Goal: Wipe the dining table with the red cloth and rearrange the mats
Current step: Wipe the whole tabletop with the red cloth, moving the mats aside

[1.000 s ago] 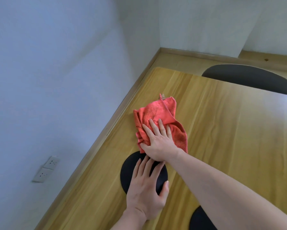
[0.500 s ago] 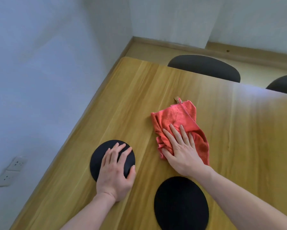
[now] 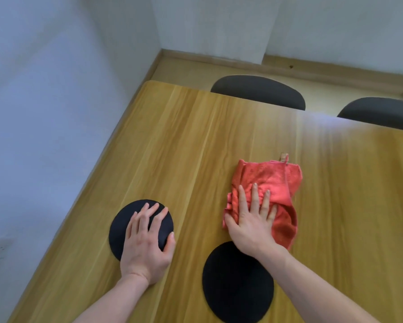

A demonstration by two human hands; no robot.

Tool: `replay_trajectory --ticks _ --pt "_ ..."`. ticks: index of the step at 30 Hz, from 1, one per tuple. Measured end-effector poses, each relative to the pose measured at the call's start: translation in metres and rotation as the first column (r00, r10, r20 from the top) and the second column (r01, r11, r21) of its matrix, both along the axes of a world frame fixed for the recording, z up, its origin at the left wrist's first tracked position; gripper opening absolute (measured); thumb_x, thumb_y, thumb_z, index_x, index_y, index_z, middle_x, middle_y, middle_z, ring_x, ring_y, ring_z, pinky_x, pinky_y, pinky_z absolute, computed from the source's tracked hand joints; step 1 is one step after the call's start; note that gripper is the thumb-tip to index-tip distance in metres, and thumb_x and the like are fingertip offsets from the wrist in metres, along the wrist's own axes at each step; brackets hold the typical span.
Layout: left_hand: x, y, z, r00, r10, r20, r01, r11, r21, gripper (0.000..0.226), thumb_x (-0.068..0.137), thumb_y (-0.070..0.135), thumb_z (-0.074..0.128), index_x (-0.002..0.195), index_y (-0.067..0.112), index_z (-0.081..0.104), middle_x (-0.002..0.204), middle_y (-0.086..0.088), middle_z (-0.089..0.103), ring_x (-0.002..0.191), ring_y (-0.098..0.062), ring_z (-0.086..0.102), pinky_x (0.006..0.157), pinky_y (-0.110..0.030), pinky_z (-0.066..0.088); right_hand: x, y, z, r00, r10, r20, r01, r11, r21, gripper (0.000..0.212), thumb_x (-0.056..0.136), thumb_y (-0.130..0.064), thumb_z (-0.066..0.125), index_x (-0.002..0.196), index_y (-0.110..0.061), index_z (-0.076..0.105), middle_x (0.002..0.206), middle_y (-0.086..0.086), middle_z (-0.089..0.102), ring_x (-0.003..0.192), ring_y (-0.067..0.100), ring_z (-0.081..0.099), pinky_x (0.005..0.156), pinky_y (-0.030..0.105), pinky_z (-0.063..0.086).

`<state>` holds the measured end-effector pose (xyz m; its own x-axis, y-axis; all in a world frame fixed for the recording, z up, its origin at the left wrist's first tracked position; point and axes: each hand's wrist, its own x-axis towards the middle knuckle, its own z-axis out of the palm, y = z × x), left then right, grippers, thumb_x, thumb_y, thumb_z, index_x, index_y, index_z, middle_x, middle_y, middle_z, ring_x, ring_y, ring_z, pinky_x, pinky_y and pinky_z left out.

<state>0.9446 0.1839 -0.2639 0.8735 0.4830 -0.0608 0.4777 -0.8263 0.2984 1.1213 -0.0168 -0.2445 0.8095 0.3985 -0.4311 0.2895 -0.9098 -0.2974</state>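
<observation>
table: wooden dining table [image 3: 196, 141], my landmark for everything below; its left edge runs along the wall
right hand: my right hand [image 3: 251, 220] lies flat on the red cloth [image 3: 275, 183], fingers straight and spread, pressing down, not clenched, nothing pinched
red cloth: bunched, on the table top right of centre, mostly beyond my fingertips; small tag sticks out at its far edge
left hand: my left hand [image 3: 144, 243] rests palm-down on the left mat [image 3: 123, 222], fingers relaxed and flat, thumb on bare wood just off the mat's right rim; no grasp
left mat: round, black, flat on the table near its left edge
near mat: second round black mat [image 3: 237, 285], flat on the table at the near edge, under my right wrist
chairs: two dark chair backs [image 3: 258, 90] [image 3: 379, 113] beyond the table's far edge
</observation>
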Motion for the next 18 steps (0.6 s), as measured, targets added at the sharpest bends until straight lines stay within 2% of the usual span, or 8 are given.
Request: replay_trajectory --ticks 7,10,14,18 --pt "0.002 -0.002 0.002 1.0 0.008 0.007 -0.008 1.0 0.004 0.06 0.092 0.05 0.043 0.146 0.025 0.05 0.153 0.005 0.038 0.152 -0.018 0.025 0.128 -0.043 0.015 -0.029 0.027 0.0 0.991 0.133 -0.011 -0.132 0.988 0.077 0.082 0.098 -0.062 0.025 0.158 -0.033 -0.023 0.158 -0.001 -0.044 0.138 0.028 -0.051 0.116 0.057 -0.026" --pt "0.001 -0.005 0.002 1.0 0.005 0.021 -0.005 1.0 0.008 0.06 0.091 0.05 0.043 0.145 0.025 0.05 0.152 0.005 0.039 0.152 -0.018 0.026 0.128 -0.043 0.015 -0.027 0.015 -0.001 0.988 0.153 -0.001 -0.152 0.983 0.106 0.08 0.098 -0.063 0.025 0.159 -0.035 -0.019 0.159 -0.004 -0.043 0.14 0.025 -0.05 0.118 0.053 -0.025" --pt "0.001 -0.008 0.002 1.0 0.013 0.024 -0.013 1.0 -0.005 0.062 0.091 0.052 0.04 0.146 0.025 0.049 0.154 0.005 0.037 0.152 -0.017 0.024 0.128 -0.043 0.014 -0.021 -0.009 -0.004 0.98 0.194 0.041 -0.198 0.97 0.144 0.074 0.099 -0.064 0.023 0.161 -0.039 -0.009 0.165 -0.01 -0.031 0.144 0.018 -0.043 0.123 0.05 -0.018" --pt "0.001 -0.006 0.003 1.0 0.022 0.017 -0.022 1.0 -0.004 0.062 0.091 0.053 0.039 0.147 0.026 0.046 0.155 0.005 0.036 0.152 -0.018 0.024 0.128 -0.044 0.015 -0.009 -0.045 -0.004 0.986 0.16 0.055 -0.167 0.974 0.152 0.072 0.098 -0.066 0.022 0.161 -0.041 -0.004 0.166 -0.015 -0.025 0.146 0.014 -0.04 0.124 0.048 -0.017"
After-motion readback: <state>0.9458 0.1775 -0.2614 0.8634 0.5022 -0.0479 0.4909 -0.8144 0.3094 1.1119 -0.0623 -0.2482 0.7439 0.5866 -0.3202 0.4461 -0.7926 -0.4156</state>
